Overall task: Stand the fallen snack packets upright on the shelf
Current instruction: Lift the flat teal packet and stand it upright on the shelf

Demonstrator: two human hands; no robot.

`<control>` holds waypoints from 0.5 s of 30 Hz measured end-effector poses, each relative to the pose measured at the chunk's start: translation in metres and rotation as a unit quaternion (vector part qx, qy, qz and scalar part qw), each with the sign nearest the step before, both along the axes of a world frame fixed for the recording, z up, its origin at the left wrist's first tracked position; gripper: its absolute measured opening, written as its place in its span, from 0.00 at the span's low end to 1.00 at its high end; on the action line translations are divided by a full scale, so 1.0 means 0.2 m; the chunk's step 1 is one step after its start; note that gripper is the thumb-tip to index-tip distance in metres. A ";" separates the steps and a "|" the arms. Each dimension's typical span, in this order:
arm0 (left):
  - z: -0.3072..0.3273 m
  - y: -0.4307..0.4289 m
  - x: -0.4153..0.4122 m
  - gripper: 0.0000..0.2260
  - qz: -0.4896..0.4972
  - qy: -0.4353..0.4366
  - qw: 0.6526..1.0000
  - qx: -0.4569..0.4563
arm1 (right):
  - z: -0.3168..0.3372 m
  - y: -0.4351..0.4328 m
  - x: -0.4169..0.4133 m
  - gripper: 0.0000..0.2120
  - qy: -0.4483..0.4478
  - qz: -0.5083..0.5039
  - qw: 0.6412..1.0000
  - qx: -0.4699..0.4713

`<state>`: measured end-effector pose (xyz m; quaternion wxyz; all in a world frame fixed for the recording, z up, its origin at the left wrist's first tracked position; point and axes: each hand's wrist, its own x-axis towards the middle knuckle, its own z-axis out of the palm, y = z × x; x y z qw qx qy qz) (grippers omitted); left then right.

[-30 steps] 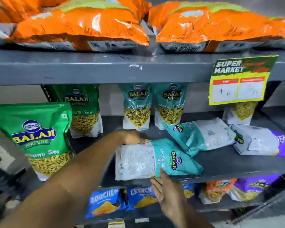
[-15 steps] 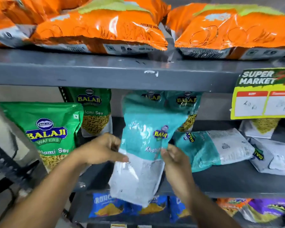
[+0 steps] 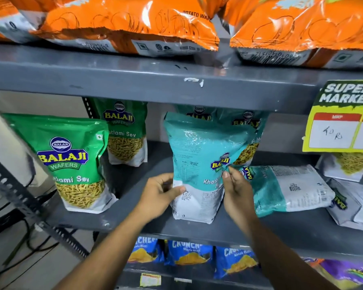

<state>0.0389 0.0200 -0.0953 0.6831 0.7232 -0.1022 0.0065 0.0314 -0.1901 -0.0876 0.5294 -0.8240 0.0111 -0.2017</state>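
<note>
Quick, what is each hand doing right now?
Left hand: closed on the teal packet, left edge.
Right hand: closed on the same packet's right edge.

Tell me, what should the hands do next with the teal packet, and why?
Probably let go gently and check it stays up. The teal packet is upright with its base on the shelf, both the left hand and right hand steadying it. Another teal packet lies flat beside it, waiting.
</note>
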 end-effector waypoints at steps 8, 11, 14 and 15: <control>0.28 -0.03 0.13 0.19 -0.029 0.036 0.988 -0.145 | -0.21 0.27 -0.40 0.29 -0.053 -0.043 0.996 -0.057; 0.36 -0.12 0.11 0.11 -0.013 0.022 0.992 -0.120 | -0.29 0.39 -0.46 0.46 0.004 0.029 0.992 -0.120; 0.37 -0.18 -0.02 0.18 0.049 -0.012 0.994 -0.102 | -0.24 0.40 -0.38 0.57 0.052 0.065 0.990 -0.114; 0.36 -0.20 -0.09 0.21 0.074 -0.019 0.995 -0.066 | -0.22 0.39 -0.34 0.57 0.067 0.071 0.990 -0.101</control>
